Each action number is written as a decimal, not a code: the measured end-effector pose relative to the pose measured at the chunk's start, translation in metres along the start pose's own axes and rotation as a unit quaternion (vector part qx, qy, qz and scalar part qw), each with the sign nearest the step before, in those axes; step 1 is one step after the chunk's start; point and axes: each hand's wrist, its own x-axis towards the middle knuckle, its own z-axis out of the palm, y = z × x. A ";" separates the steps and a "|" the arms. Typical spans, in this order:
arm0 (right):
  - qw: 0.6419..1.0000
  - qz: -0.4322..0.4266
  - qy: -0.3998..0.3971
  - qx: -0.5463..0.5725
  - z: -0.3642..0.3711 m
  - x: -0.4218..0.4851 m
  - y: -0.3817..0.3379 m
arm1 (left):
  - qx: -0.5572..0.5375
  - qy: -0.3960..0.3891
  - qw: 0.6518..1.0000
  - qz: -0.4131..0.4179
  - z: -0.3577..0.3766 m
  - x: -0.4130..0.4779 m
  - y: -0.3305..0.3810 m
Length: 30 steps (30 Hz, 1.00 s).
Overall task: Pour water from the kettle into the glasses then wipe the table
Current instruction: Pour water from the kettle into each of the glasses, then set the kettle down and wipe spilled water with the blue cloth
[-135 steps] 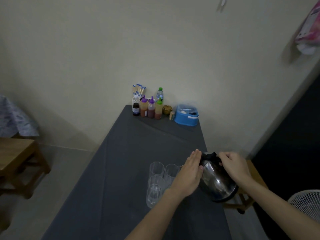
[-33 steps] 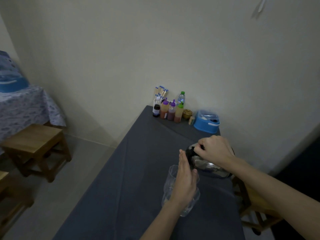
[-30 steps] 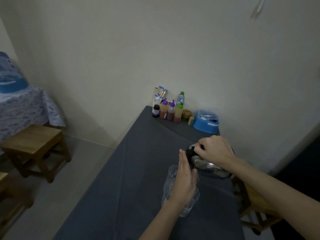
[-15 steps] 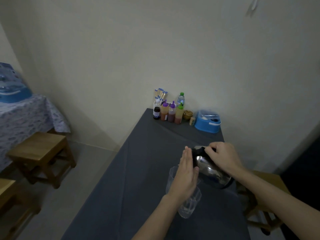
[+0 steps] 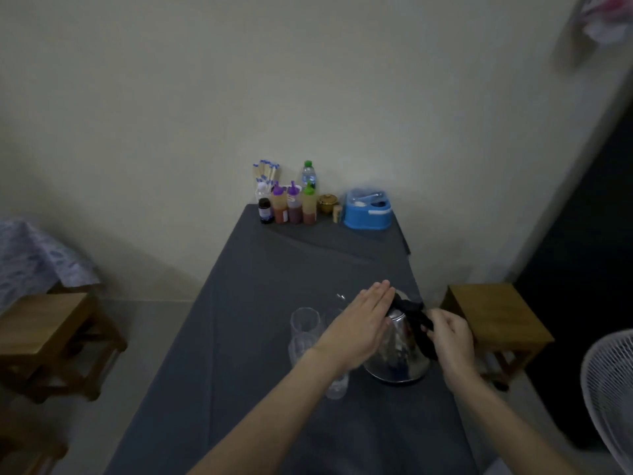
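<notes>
head view: the steel kettle stands upright on the grey table, right of the glasses. right hand grips its black handle; left hand lies flat (fingers straight) against its left side.

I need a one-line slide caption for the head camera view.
Right hand grips the upright steel kettle by its handle; flat left hand touches its side, beside clear glasses.

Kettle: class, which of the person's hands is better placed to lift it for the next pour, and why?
The right hand: its fingers are already curled on the kettle's black handle. The left hand lies flat and open against the kettle's side, above the glasses.
</notes>
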 end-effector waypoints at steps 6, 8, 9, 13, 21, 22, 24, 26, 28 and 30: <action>0.996 0.046 0.057 0.060 -0.038 -0.009 0.047 | 0.024 -0.059 0.997 0.047 0.047 0.013 0.025; 0.993 0.066 0.066 0.067 -0.048 -0.011 0.065 | 0.036 -0.083 0.995 0.053 0.067 0.015 0.028; 0.993 0.074 0.070 0.067 -0.051 -0.011 0.073 | 0.040 -0.095 0.993 0.054 0.076 0.016 0.028; 0.987 0.100 0.091 0.091 -0.053 -0.012 0.097 | 0.061 -0.148 0.986 0.047 0.100 0.023 0.029; 0.985 0.081 0.060 0.138 -0.040 0.006 0.121 | 0.124 -0.180 0.975 0.026 0.111 0.040 0.019; 0.986 0.077 0.051 0.139 -0.038 0.008 0.124 | 0.130 -0.180 0.975 0.023 0.112 0.041 0.017; 0.987 0.071 0.039 0.140 -0.034 0.012 0.129 | 0.138 -0.182 0.973 0.015 0.115 0.043 0.014; 0.987 0.068 0.037 0.138 -0.031 0.013 0.132 | 0.143 -0.185 0.972 0.010 0.118 0.043 0.011; 0.986 0.069 0.043 0.147 -0.029 0.011 0.132 | 0.139 -0.182 0.973 0.009 0.121 0.042 0.010; 0.984 0.067 0.044 0.159 -0.029 0.009 0.132 | 0.135 -0.172 0.976 0.010 0.125 0.041 0.012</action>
